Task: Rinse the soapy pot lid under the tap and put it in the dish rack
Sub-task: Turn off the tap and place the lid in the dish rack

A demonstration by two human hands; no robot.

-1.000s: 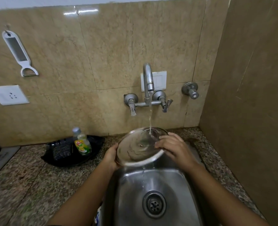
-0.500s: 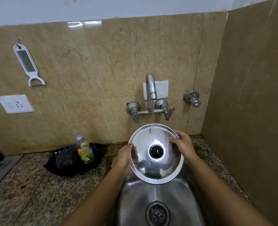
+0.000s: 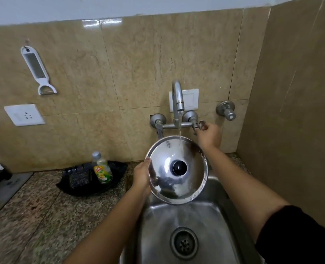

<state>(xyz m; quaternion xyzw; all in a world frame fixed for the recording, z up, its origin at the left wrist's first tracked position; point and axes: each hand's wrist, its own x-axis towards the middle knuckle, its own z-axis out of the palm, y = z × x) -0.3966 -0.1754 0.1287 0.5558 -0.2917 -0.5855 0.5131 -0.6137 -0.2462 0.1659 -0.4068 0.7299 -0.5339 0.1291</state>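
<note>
Two hands share the work: our left hand grips the pot lid by its left rim, thumb lying on the shiny top face, and carries it alone. We hold the lid tilted toward us over the back of the sink, its black knob facing the camera. Our right hand is off the lid and reaches up behind it to the right tap handle, fingers closed around it. A thin stream of water falls from the tap and strikes the lid near its upper edge, then sheets down the metal and runs off the lower right rim into the basin. Below, the drain sits in the middle of the steel basin. To the left of the sink, on the speckled stone counter, we see a black tray against the wall, holding a dark scrubbing pad and a bottle of dish soap standing upright. On the tiled wall above hang a white peeler and, beneath it, a white socket plate. A second valve juts from the wall to the right of the tap.
</note>
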